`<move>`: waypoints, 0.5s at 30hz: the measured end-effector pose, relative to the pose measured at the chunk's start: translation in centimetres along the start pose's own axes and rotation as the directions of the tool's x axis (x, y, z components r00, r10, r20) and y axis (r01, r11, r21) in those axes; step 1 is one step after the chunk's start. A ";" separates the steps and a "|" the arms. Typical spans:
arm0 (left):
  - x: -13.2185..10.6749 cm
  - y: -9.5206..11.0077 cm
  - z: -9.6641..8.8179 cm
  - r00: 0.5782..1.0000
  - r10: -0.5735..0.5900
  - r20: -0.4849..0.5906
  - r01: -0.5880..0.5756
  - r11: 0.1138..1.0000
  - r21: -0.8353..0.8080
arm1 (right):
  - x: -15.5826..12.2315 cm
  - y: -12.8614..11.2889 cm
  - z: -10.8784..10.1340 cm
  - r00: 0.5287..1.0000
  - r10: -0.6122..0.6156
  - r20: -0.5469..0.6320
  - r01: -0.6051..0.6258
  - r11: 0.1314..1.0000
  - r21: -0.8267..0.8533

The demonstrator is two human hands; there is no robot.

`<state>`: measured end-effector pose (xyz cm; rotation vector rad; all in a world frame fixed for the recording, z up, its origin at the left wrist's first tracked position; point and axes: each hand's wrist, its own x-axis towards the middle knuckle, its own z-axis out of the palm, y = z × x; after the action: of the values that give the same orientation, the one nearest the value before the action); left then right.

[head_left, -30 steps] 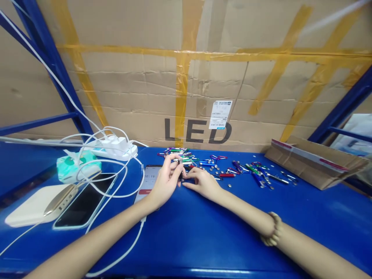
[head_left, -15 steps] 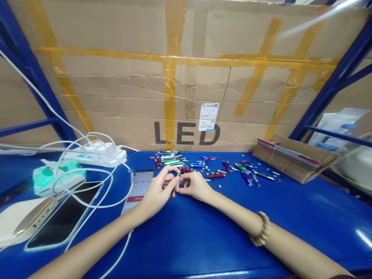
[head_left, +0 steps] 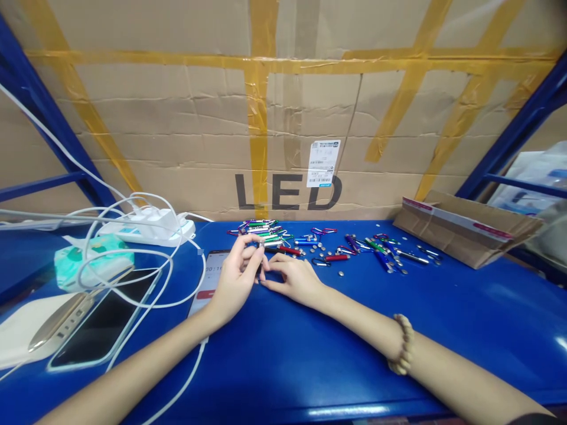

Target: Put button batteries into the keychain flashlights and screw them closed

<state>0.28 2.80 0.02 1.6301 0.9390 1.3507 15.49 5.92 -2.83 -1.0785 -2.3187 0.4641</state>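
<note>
My left hand (head_left: pixel 241 276) is raised over the near side of the pile, thumb and fingers closed on a small silver-ended piece (head_left: pixel 261 244) that stands upright; most of it is hidden by the fingers. Against it on the right, my right hand (head_left: pixel 297 280) has its thumb and fingertips bent together close to the left fingers. Whatever those tips pinch is too small to make out. Behind the hands lie slim metal penlights (head_left: pixel 261 227) in green, silver and purple with carabiner clips. A red penlight (head_left: pixel 337 258) and several small round button cells (head_left: pixel 341 273) are scattered rightward.
A phone with a running timer (head_left: pixel 208 277) lies partly behind my left hand. Leftward are a dark-screened phone (head_left: pixel 101 324), white cables, a power strip (head_left: pixel 150 227) and a tissue pack (head_left: pixel 91 262). An open cardboard box (head_left: pixel 465 236) stands right; a large carton (head_left: pixel 199 130) forms the back.
The view has tipped down slightly. The silver-ended piece now points up above my left fingers, and my right fingertips have drawn lower and a little apart from it.
</note>
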 end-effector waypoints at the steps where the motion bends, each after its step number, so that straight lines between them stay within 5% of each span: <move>1: 0.0 -0.1 0.0 1.000 -0.006 0.007 0.006 1.000 -0.010 | 0.0 -0.1 0.1 1.000 -0.009 -0.002 0.009 1.000 -0.029; 5: -0.1 -0.2 0.1 0.999 -0.028 0.027 0.029 1.000 -0.012 | -0.1 -0.2 0.6 0.999 0.009 -0.037 -0.012 0.998 -0.061; 10: -0.1 -0.2 0.1 1.000 -0.012 0.025 0.011 1.000 0.025 | 0.0 -0.2 0.9 0.975 -0.214 0.063 0.218 0.972 -0.084; 15: 0.0 -0.2 0.0 1.000 -0.007 0.026 0.006 1.000 0.009 | 0.2 -0.2 0.7 0.972 -0.216 0.089 0.221 0.974 -0.049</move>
<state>0.25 2.89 -0.11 1.6462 0.9356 1.3199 14.83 5.92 -3.22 -0.8305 -2.5028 0.3642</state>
